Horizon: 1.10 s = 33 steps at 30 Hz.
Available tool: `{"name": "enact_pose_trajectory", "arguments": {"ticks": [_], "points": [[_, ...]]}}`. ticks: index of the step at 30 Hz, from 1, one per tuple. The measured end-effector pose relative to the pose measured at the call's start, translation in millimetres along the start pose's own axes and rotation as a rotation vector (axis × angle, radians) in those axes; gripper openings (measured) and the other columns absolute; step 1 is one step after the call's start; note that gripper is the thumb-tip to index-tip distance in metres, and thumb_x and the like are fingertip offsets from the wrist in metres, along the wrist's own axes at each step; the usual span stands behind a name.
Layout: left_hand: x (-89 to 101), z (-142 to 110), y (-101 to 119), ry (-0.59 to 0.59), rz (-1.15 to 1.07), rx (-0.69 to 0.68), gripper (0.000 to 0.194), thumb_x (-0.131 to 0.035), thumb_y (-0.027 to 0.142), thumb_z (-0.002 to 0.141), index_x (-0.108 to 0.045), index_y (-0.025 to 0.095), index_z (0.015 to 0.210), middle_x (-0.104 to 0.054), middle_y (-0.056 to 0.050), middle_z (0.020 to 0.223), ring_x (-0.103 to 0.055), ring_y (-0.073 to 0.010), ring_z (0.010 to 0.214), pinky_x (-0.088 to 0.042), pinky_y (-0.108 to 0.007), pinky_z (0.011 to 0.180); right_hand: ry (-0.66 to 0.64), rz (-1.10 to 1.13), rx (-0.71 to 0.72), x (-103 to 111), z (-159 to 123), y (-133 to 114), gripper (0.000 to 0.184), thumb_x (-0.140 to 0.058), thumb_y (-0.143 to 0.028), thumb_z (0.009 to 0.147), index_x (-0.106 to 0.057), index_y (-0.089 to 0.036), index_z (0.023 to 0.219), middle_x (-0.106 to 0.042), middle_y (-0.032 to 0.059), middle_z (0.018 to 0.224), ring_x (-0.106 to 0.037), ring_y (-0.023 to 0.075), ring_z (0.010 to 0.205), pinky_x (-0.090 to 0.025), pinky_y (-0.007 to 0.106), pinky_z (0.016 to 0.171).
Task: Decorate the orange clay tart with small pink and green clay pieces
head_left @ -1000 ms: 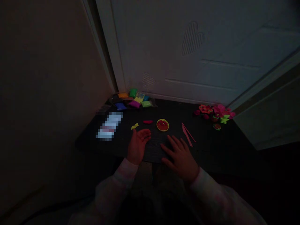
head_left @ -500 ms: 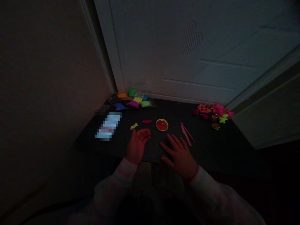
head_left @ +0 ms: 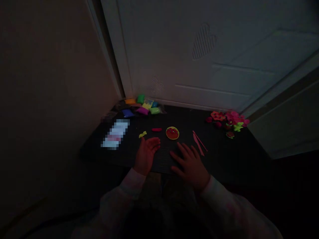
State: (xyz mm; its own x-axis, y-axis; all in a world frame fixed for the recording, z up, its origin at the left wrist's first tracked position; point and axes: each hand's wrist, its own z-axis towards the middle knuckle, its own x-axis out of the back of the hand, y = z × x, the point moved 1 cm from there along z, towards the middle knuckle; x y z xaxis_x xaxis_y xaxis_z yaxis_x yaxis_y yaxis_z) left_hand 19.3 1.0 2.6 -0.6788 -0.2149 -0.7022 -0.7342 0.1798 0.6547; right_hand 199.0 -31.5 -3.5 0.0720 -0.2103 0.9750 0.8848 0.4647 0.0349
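Note:
My left hand (head_left: 146, 155) is turned on its side above the dark table, fingers stretched out and nothing in the palm. Just beyond its thumb lies a small yellow twisted piece (head_left: 143, 134), like a bow. A short red roll (head_left: 157, 129) is past the fingertips. My right hand (head_left: 191, 165) is palm down with fingers spread, holding nothing. Ahead of it sits a round disc (head_left: 172, 134), red inside a yellow rim, with small red lumps on its upper half. Right of these fingers lie a pink modelling knife (head_left: 198, 146) and a thin pink stick (head_left: 201, 142).
Bags of coloured modelling clay (head_left: 143, 110) lie at the back left of the table (head_left: 224, 159). A blurred-out bright rectangle (head_left: 116, 134) is at the left. Pink, orange and yellow flower-like shapes (head_left: 233, 119) are grouped back right. A white door (head_left: 159, 49) stands behind; light is dim.

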Motion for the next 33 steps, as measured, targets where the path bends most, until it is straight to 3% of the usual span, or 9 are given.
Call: {"name": "enact_pose_trajectory", "arguments": {"ticks": [3,7,11,15,18,22,26,30,33], "points": [[0.1,0.9,-0.4,-0.002,0.005,0.006,0.053,-0.024,0.041,0.088,-0.066,0.013,0.07,-0.065,-0.007,0.075,-0.059,-0.0144,0.075,-0.044,-0.026,0.07,0.015,-0.005,-0.074,0.5,0.0,1.4,0.047,-0.039,-0.048,0.081,-0.048,-0.025,0.121,-0.033,0.0137,0.136,-0.027,0.0319,0.123,-0.018,0.051,0.096],[0.5,2.0,-1.1,-0.006,0.008,0.005,0.054,-0.023,0.041,0.088,-0.066,0.014,0.069,-0.065,-0.006,0.075,-0.059,-0.0138,0.075,-0.044,-0.026,0.07,-0.018,0.02,-0.033,0.5,-0.3,-0.6,0.047,-0.041,-0.051,0.079,-0.044,-0.033,0.122,-0.032,0.0069,0.138,-0.028,0.026,0.123,-0.018,0.046,0.098],[1.0,2.4,-1.8,-0.01,0.01,-0.002,0.054,-0.024,0.042,0.088,-0.066,0.014,0.069,-0.065,-0.006,0.074,-0.059,-0.014,0.075,-0.043,-0.026,0.07,-0.005,0.01,-0.102,1.6,0.4,-0.6,0.048,-0.037,-0.05,0.081,-0.047,-0.025,0.122,-0.031,0.0128,0.137,-0.027,0.0303,0.123,-0.019,0.05,0.096],[1.9,2.7,-2.1,-0.015,0.014,-0.009,0.053,-0.025,0.042,0.087,-0.066,0.015,0.07,-0.066,-0.006,0.076,-0.059,-0.0145,0.076,-0.043,-0.027,0.071,-0.019,0.02,-0.057,0.9,-0.1,-1.0,0.047,-0.039,-0.052,0.079,-0.044,-0.034,0.122,-0.032,0.0067,0.138,-0.028,0.0252,0.124,-0.019,0.045,0.098],[2.3,2.5,-1.7,-0.014,0.022,-0.007,0.052,-0.025,0.043,0.087,-0.066,0.015,0.07,-0.066,-0.007,0.077,-0.059,-0.0151,0.077,-0.042,-0.028,0.073,-0.003,0.008,-0.111,0.0,-0.5,0.3,0.048,-0.037,-0.05,0.081,-0.046,-0.027,0.123,-0.031,0.0121,0.137,-0.026,0.0305,0.124,-0.019,0.05,0.096],[1.2,1.1,-0.4,-0.013,0.028,0.003,0.052,-0.025,0.042,0.087,-0.066,0.014,0.071,-0.066,-0.007,0.078,-0.059,-0.0151,0.077,-0.042,-0.028,0.074,-0.024,0.02,-0.065,-0.7,-0.4,-1.4,0.047,-0.041,-0.051,0.079,-0.043,-0.033,0.123,-0.031,0.0063,0.138,-0.028,0.0271,0.123,-0.019,0.047,0.098],[-0.1,-0.3,0.3,-0.003,0.023,0.009,0.052,-0.025,0.043,0.087,-0.066,0.014,0.071,-0.065,-0.006,0.076,-0.059,-0.0143,0.075,-0.042,-0.027,0.073,-0.012,0.013,-0.107,-0.4,0.4,-1.1,0.047,-0.037,-0.048,0.082,-0.044,-0.027,0.124,-0.029,0.0114,0.139,-0.026,0.0313,0.124,-0.02,0.051,0.096],[0.1,0.3,0.0,-0.006,0.015,0.021,0.053,-0.023,0.041,0.088,-0.065,0.014,0.071,-0.065,-0.007,0.075,-0.059,-0.0143,0.074,-0.042,-0.027,0.072,-0.028,0.019,-0.065,-1.9,1.4,-1.1,0.047,-0.039,-0.051,0.08,-0.044,-0.032,0.123,-0.031,0.0083,0.138,-0.028,0.0264,0.124,-0.02,0.046,0.098],[0.7,0.6,-0.1,-0.012,0.01,0.021,0.053,-0.023,0.042,0.088,-0.066,0.014,0.071,-0.065,-0.007,0.075,-0.059,-0.0143,0.075,-0.042,-0.026,0.071,-0.009,0.003,-0.116,-2.8,2.2,-0.7,0.048,-0.037,-0.049,0.082,-0.045,-0.026,0.123,-0.03,0.0128,0.138,-0.026,0.0306,0.124,-0.02,0.051,0.096]]}}
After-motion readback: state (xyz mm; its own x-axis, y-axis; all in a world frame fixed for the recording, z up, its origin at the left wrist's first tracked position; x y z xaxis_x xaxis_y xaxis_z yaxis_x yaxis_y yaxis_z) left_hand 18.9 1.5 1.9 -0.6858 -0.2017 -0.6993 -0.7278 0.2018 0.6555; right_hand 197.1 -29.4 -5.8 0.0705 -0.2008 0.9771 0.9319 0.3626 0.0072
